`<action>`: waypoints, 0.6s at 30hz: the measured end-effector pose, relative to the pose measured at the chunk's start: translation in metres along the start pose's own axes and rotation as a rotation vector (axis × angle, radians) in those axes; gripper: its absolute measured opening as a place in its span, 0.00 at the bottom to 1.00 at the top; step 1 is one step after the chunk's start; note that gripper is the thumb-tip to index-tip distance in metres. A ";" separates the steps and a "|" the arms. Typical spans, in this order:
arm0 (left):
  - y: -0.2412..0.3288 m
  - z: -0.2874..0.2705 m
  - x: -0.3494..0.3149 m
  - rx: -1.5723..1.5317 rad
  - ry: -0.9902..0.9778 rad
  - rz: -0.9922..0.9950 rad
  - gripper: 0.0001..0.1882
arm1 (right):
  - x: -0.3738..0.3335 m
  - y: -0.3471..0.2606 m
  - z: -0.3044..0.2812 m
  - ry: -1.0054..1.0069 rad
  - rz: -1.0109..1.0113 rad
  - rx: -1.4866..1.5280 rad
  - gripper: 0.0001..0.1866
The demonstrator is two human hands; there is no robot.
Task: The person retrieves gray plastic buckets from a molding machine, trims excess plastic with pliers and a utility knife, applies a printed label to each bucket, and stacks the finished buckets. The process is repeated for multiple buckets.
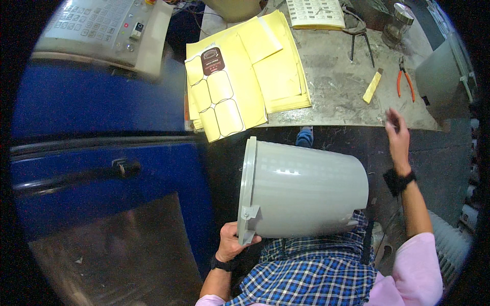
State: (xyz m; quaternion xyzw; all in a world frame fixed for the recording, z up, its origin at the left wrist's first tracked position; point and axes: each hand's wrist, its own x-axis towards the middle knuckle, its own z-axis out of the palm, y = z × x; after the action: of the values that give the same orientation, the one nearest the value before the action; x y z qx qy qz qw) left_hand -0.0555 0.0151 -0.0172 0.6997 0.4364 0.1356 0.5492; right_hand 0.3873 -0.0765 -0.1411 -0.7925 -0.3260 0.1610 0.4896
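A light grey plastic bucket (311, 188) lies on its side across my lap, its rim toward the left and its base toward the right. My left hand (234, 245) is closed on the rim beside the handle lug. My right hand (399, 136) is raised beyond the bucket's base, close to the table's front edge; it is slightly blurred, its fingers are apart and nothing shows in them. On the table lie yellow sticker sheets (224, 102) with rounded label outlines and one dark brown label. The inside of the bucket is hidden.
On the grey table (332, 86) lie orange-handled pliers (406, 84) and a yellow-wrapped strip (372, 86). A glass jar (395, 33) and a printed sheet (316, 13) are farther back. Another grey bucket (444, 76) stands right. A blue machine (102, 107) with a control panel (92, 30) fills the left.
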 end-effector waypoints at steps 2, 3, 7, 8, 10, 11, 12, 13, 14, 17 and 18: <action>-0.002 -0.001 0.001 -0.016 0.012 -0.006 0.14 | -0.042 -0.011 -0.006 -0.057 0.076 0.045 0.16; -0.003 -0.001 0.001 0.006 0.023 0.026 0.15 | -0.063 -0.015 -0.007 -0.076 0.161 0.121 0.14; -0.004 0.002 -0.004 -0.034 0.115 0.008 0.16 | -0.136 -0.034 -0.013 -0.231 0.268 0.119 0.08; -0.003 0.002 -0.006 -0.029 0.135 -0.003 0.16 | -0.150 -0.039 -0.017 -0.287 0.420 0.213 0.08; 0.000 0.003 -0.011 -0.084 0.176 -0.039 0.17 | -0.169 -0.047 -0.021 -0.373 0.477 0.176 0.14; 0.001 0.004 -0.014 -0.145 0.195 -0.064 0.17 | -0.173 -0.050 -0.023 -0.438 0.353 0.217 0.15; 0.002 0.005 -0.017 -0.208 0.215 -0.087 0.17 | -0.178 -0.053 -0.027 -0.497 0.265 0.224 0.17; 0.004 0.004 -0.018 -0.187 0.211 -0.084 0.18 | -0.179 -0.054 -0.028 -0.497 0.079 0.247 0.22; 0.006 0.004 -0.020 -0.169 0.206 -0.078 0.18 | -0.181 -0.056 -0.029 -0.526 0.029 0.258 0.22; 0.018 0.007 -0.023 -0.232 0.279 -0.105 0.18 | -0.190 -0.061 -0.032 -0.597 -0.053 0.213 0.26; 0.026 0.010 -0.022 -0.261 0.310 -0.117 0.18 | -0.193 -0.064 -0.031 -0.595 -0.112 0.139 0.22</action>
State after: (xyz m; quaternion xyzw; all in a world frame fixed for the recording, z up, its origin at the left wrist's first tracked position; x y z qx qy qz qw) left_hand -0.0492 -0.0086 0.0087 0.5669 0.5344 0.2646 0.5683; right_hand 0.2396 -0.2077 -0.0828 -0.6560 -0.4863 0.3809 0.4338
